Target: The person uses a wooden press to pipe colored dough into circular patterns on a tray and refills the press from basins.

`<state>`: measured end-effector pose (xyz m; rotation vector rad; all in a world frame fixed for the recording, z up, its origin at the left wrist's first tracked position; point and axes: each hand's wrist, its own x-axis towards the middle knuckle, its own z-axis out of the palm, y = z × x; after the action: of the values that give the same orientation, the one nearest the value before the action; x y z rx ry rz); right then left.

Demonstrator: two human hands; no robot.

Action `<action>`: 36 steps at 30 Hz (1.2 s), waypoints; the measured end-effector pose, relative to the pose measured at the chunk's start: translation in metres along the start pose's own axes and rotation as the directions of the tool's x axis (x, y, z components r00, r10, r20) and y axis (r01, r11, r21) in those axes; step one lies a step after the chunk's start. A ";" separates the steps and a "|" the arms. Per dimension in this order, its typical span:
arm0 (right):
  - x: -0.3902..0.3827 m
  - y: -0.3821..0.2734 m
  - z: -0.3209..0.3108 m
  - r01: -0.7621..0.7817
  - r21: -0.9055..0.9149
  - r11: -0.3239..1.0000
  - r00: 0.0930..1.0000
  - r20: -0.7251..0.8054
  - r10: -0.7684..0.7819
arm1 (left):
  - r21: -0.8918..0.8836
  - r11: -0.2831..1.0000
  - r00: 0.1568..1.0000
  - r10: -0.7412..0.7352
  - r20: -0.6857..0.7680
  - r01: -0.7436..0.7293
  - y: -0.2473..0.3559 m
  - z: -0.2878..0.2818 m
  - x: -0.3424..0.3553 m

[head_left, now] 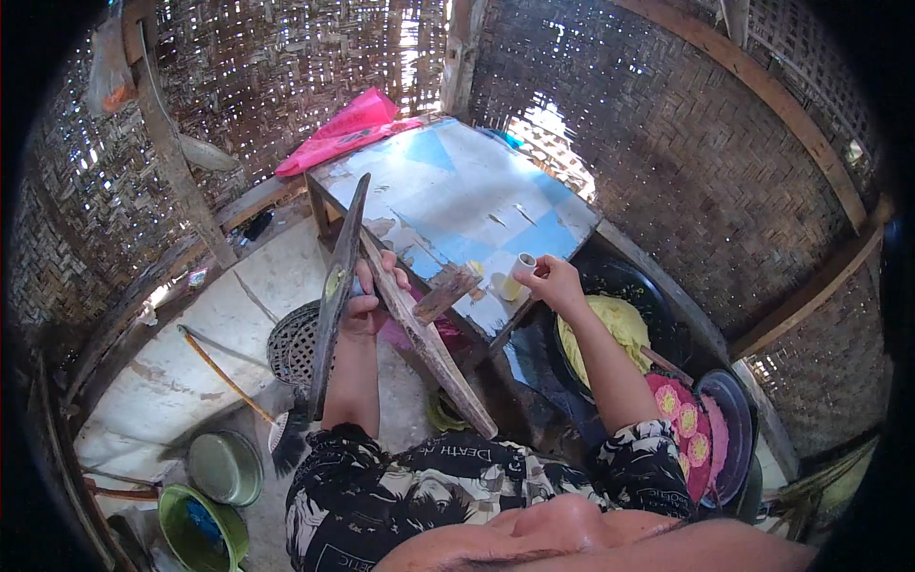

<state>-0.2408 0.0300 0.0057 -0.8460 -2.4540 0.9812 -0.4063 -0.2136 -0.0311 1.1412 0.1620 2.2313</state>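
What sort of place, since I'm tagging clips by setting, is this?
Probably a rustic kitchen or cooking shed: it has woven walls, an openwork basket and a dark basin holding what looks like yellow dough.

Around you, a woven wall [658,124] lets light through its gaps. High on your left, a clear bag [111,71] hangs by a post [176,157]. Below it, you have a dark perforated basket [294,343], a grey-green basin [226,467] and a bright green tub [173,534] containing a blue item [202,521].
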 end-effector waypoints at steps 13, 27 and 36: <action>-0.033 0.005 -0.014 0.021 0.252 0.968 1.000 -0.007 -0.020 | 0.018 0.999 0.999 -0.031 0.018 0.031 -0.028 0.010 0.025; -0.104 -0.034 -0.061 -0.104 0.883 0.458 0.941 0.237 -0.242 | 0.341 0.919 0.971 -0.136 -0.197 0.198 -0.044 0.021 0.067; -0.056 -0.048 -0.100 -0.124 0.487 0.864 0.977 0.210 0.022 | 0.897 -0.415 0.734 -0.560 -0.384 0.153 -0.047 -0.050 0.099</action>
<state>-0.1647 0.0156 0.1028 -0.6871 -2.1577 1.7055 -0.4655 -0.1107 -0.0110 1.6198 2.2952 0.6800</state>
